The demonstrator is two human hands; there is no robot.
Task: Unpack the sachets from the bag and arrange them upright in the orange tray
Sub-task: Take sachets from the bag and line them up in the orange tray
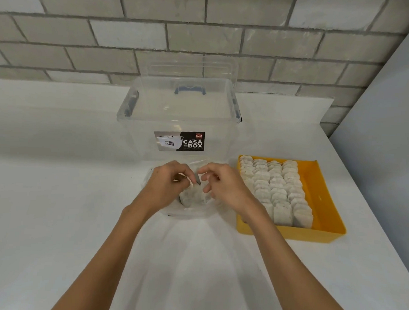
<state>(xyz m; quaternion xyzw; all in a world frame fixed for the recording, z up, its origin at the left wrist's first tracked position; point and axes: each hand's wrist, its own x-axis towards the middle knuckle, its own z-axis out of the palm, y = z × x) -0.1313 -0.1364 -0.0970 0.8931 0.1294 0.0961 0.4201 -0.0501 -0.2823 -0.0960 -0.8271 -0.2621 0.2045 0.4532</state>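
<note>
Our left hand (167, 185) pinches a small white sachet (190, 182) over the clear plastic bag (189, 211); whether our curled right hand (223, 185) holds anything is unclear. Tugging may tear the sachet.

The person is working bare-armed: the left forearm (115, 244) and right forearm (294, 264) are showing uncovered from the bottom edge of the frame upward. At mid-frame the left hand (167, 185) and right hand (228, 186) are showing bare too, with slim fingers.
</note>
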